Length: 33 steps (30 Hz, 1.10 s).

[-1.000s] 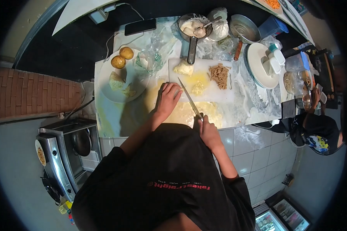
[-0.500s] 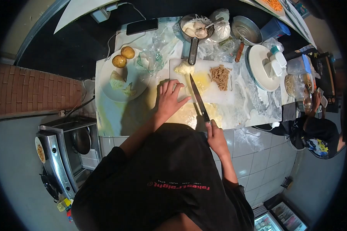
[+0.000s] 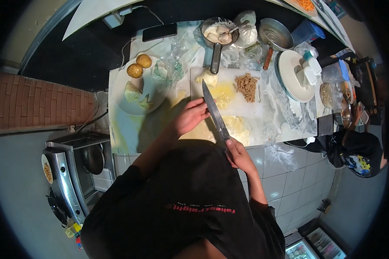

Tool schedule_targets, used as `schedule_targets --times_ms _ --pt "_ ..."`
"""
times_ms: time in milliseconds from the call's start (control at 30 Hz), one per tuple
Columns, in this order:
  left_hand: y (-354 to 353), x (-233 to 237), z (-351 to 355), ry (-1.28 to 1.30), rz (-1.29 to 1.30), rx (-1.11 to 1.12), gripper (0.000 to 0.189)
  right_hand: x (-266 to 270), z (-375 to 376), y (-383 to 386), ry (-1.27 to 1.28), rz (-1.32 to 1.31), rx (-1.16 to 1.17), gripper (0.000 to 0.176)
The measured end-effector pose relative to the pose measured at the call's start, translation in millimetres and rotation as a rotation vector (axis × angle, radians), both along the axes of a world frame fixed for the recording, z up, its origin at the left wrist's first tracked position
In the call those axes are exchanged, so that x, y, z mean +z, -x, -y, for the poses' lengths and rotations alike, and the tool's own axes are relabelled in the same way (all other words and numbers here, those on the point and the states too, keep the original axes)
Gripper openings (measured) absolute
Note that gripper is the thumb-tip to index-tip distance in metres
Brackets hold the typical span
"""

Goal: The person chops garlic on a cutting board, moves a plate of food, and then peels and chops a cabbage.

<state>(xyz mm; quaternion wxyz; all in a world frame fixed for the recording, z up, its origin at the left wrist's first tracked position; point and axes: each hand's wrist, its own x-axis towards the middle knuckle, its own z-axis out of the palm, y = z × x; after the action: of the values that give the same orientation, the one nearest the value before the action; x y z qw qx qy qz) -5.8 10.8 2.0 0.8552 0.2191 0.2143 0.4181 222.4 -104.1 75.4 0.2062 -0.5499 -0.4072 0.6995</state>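
My R hand (image 3: 242,158) grips the knife (image 3: 217,115), L hand (image 3: 189,118) open nr blade — brown strips (image 3: 246,88) cut, pale bits (image 3: 223,102) chopped, pale lump (image 3: 209,79) prob. left to do.

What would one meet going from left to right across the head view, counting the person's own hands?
Steel stove front → dark pan → pale round plate → left hand → right hand → white plate stack → co-worker in dark clothes.

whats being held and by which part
A knife, held by its handle in the right hand; whether the left hand touches the blade is unclear.
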Motion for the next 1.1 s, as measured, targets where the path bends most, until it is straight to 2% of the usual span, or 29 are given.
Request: schedule_targets --times_ms 33,100,167,300,467,633,700,733,833,867,933,967,1033,1067,1100 --pt "1.5 -15.9 -1.3 -0.004 0.001 -0.004 0.034 -1.6 -0.5 -0.5 0.006 -0.015 0.005 0.045" --pt "6.7 -35.9 -3.7 -0.012 0.242 -0.052 0.030 -6.7 1.0 -2.4 0.020 -0.018 0.000 0.043" --pt "9.7 -39.0 -4.6 0.007 0.221 -0.062 0.029 -8.7 2.5 -3.2 0.039 -0.021 0.000 0.042" --pt "7.2 -12.4 -3.0 0.069 0.102 -0.033 0.027 -12.5 4.9 -5.9 0.126 -0.086 -0.042 0.037" --pt "4.4 -33.0 -0.4 0.043 0.220 -0.012 0.026 -9.6 4.2 -6.7 0.145 -0.183 -0.039 0.039" --pt "6.8 -17.8 -0.2 -0.006 0.188 -0.019 0.024 -12.7 7.1 -7.2 0.177 -0.164 -0.070 0.040" --pt "7.2 -15.7 -3.4 -0.194 -0.174 0.013 0.018 -13.6 9.7 -9.3 0.181 -0.160 -0.118 0.040" --pt "6.4 -15.7 -5.6 -0.192 -0.174 0.015 0.018 -14.0 10.4 -10.8 0.180 -0.156 -0.164 0.040" --pt "-6.8 -9.9 -9.9 -0.587 -0.882 0.265 0.008 -14.3 11.3 -19.4 0.155 -0.136 -0.278 0.041" --pt "-8.0 -6.9 -11.9 -0.587 -0.879 0.264 0.008 -13.8 12.1 -21.8 0.155 -0.134 -0.280 0.041" --pt "-10.0 -3.2 -18.2 -1.012 -1.144 0.253 0.011 -13.0 13.5 -25.8 0.128 -0.082 -0.333 0.040" --pt "-11.7 -5.4 -18.6 -1.015 -1.141 0.253 0.011 -12.9 14.1 -27.0 0.122 -0.082 -0.337 0.039" --pt "-16.2 -7.9 -17.7 -1.204 -1.370 0.202 0.013 -10.4 16.1 -27.4 0.122 -0.075 -0.340 0.038" --pt "-17.3 -9.0 -15.1 -1.208 -1.366 0.200 0.013 -9.2 17.3 -27.3 0.126 -0.069 -0.340 0.038" --pt "-17.9 -2.9 -10.7 -1.279 -1.470 0.251 0.016 -8.5 18.7 -26.5 0.125 -0.068 -0.345 0.038"
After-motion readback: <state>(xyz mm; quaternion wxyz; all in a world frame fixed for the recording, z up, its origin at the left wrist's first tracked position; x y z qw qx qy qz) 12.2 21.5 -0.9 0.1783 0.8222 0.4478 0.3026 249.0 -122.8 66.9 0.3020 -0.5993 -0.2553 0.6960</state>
